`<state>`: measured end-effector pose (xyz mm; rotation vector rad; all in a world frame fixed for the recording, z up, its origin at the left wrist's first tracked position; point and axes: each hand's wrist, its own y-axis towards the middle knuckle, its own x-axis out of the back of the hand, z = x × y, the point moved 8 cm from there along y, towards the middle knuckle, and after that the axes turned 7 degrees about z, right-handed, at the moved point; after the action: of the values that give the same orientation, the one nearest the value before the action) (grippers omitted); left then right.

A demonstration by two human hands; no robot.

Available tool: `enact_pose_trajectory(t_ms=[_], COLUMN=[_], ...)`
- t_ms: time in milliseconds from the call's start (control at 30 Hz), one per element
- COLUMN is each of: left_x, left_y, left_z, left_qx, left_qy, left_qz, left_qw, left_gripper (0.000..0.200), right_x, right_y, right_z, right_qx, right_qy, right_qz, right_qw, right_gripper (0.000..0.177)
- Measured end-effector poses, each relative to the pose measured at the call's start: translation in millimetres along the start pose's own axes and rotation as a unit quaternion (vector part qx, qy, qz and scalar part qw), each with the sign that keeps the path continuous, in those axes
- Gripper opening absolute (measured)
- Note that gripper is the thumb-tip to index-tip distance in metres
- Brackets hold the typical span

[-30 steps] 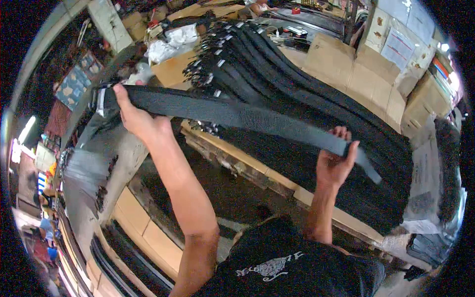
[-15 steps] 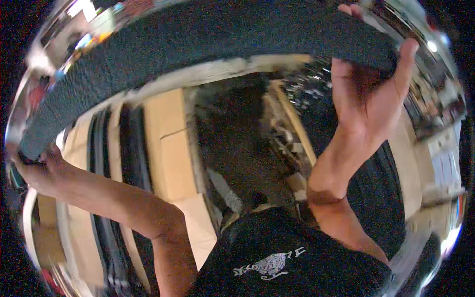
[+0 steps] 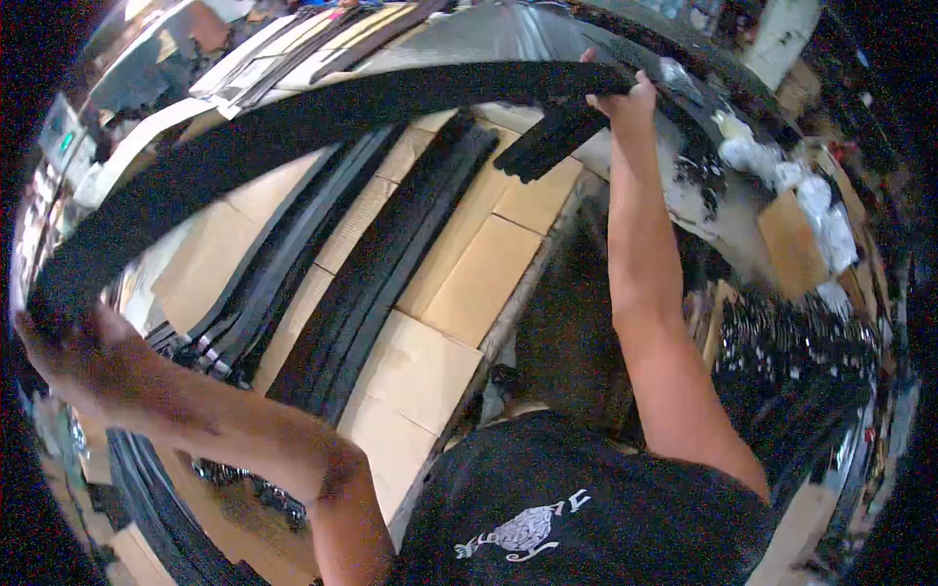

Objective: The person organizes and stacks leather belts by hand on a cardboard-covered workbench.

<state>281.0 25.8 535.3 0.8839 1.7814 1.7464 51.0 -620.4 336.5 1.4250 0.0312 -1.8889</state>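
Note:
A long black belt strap (image 3: pixel 293 122) arcs across the top of the view, stretched between both hands. My left hand (image 3: pixel 83 352) grips one end at the far left. My right hand (image 3: pixel 625 98) holds the other end at the upper middle, arm stretched out, with a short piece of the strap hanging past the fingers. Below the strap lies a bench covered in cardboard sheets (image 3: pixel 469 283), with several black straps (image 3: pixel 381 264) laid in long rows across it.
More black straps with metal ends (image 3: pixel 210 347) lie beside the rows at the left. At the right stands a heap of dark belts and buckles (image 3: pixel 791 342), with white plastic wrapping (image 3: pixel 811 195) and a cardboard box (image 3: pixel 787 230).
I have turned from the pile of belts to the cardboard-covered bench. The strap has swung with me, still held at both ends, and my right arm now reaches out far.

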Motion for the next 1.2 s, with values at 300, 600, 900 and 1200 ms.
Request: enact_pose_trajectory(t_ms=[300,600,900,1200], left_x=[93.2,149.5,169.1,150.3], left_y=[-128.4,-336.5,-499.0,-625.2], left_z=[43.1,45.8,85.9,142.8], left_qx=[0.378,0.622,0.672,0.733], left_qy=[-0.280,-0.132,-0.031,-0.209], left_qz=[-0.148,-0.264,-0.326,-0.298], left_qw=[0.870,0.726,0.665,0.575], left_gripper=[0.037,0.029,0.034,0.038], right_x=[111.4,233.1,305.5,407.0], right_y=[65.4,11.4,-52.7,13.4], right_z=[-73.6,-132.2,-228.3,-281.6], right_qx=[-0.160,-0.172,-0.202,-0.282], right_qy=[-0.069,-0.296,-0.336,-0.430], right_qz=[-0.193,-0.312,-0.385,-0.305], right_qw=[0.966,0.886,0.835,0.802], right_gripper=[0.059,0.046,0.041,0.044])
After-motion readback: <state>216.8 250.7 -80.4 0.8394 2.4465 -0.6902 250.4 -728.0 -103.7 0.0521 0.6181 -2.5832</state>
